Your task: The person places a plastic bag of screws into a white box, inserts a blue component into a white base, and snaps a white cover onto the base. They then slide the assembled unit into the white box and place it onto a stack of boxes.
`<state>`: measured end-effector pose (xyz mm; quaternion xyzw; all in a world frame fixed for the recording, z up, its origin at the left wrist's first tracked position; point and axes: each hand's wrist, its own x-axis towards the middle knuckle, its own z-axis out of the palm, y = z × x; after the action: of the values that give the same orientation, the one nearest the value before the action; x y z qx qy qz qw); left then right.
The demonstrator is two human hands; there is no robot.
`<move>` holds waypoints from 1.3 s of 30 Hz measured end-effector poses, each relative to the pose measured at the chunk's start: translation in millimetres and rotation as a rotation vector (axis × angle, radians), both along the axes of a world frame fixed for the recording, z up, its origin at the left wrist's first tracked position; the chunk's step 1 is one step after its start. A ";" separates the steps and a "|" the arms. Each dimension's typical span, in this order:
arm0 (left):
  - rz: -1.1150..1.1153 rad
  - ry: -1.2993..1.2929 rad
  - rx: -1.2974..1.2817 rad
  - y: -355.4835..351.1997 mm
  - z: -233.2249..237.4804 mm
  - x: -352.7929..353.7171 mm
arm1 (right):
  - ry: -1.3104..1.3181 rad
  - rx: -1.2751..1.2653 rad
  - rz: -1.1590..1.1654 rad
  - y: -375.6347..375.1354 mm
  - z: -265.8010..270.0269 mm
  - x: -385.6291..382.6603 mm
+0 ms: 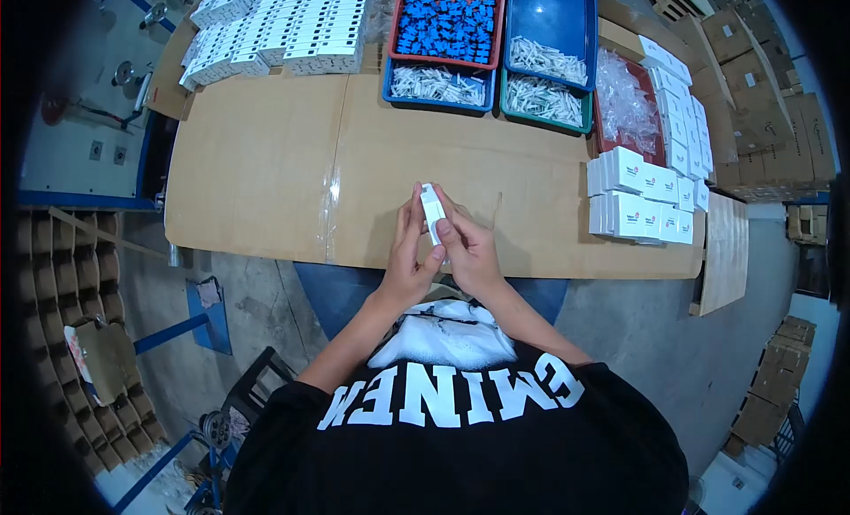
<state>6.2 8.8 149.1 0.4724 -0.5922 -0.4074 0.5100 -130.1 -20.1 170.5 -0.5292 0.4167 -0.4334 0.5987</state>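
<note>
A black T-shirt [460,426] with white lettering is seen closest to the lens, both forearms stretched forward from it. Above the near edge of the cardboard-covered counter [257,170], a small white box [432,209] is held upright between the two hands. The left hand [409,258] is closed on the box's left side, thumb at its lower end. The right hand [469,249] is clamped on the right side, fingers curled.

At the counter's far edge, from the left, rows of white boxes [283,23] are laid out. Next to them, blue parts [447,23] are heaped in a red tray [395,28]. White pieces are kept in a blue tray [434,107] just below it, in a larger blue tray [549,15] and in a green tray [542,123]. Clear bags [624,103] are piled further right. Printed white boxes [642,201] are stacked at the right edge, and brown cartons [761,90] are seen beyond.
</note>
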 end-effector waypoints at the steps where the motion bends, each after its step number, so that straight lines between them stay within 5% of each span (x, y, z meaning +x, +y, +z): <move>1: 0.020 -0.040 -0.028 -0.5 -3.1 -0.3 | -0.021 0.031 0.001 0.3 2.8 0.0; 4: 0.068 -0.061 -0.051 2.6 -4.1 -7.5 | 0.104 -0.141 0.019 1.2 6.7 -1.6; 9: 0.176 -0.078 -0.106 2.6 -3.4 -13.2 | 0.017 -0.085 0.052 -3.3 8.9 -0.9; 11: 0.146 0.322 0.018 2.1 15.5 -21.0 | -0.054 -0.061 0.060 -7.9 8.5 2.0; 14: 0.173 0.255 0.028 2.8 10.4 -16.8 | -0.041 -0.046 -0.051 -10.2 15.7 5.9; 19: 0.205 0.047 -0.067 -2.6 6.5 -11.0 | -0.060 0.365 0.096 -15.4 16.6 -3.7; 21: 0.136 0.214 -0.037 1.2 18.2 -11.1 | -0.112 0.365 0.092 -10.4 19.2 1.2; 25: 0.334 0.125 0.045 -8.1 17.8 -13.3 | -0.099 0.226 0.089 -2.6 13.9 14.1; 30: 0.328 -0.066 -0.054 -14.3 14.7 -4.7 | -0.043 0.196 0.077 -1.5 19.9 20.6; 39: 0.327 -0.031 -0.115 -14.2 -3.4 3.4 | -0.191 0.447 0.022 2.5 38.1 32.6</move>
<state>9.5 -5.4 145.6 0.5387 -0.5376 -0.2771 0.5865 -97.5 -17.6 208.6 -0.3445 0.4379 -0.3719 0.7424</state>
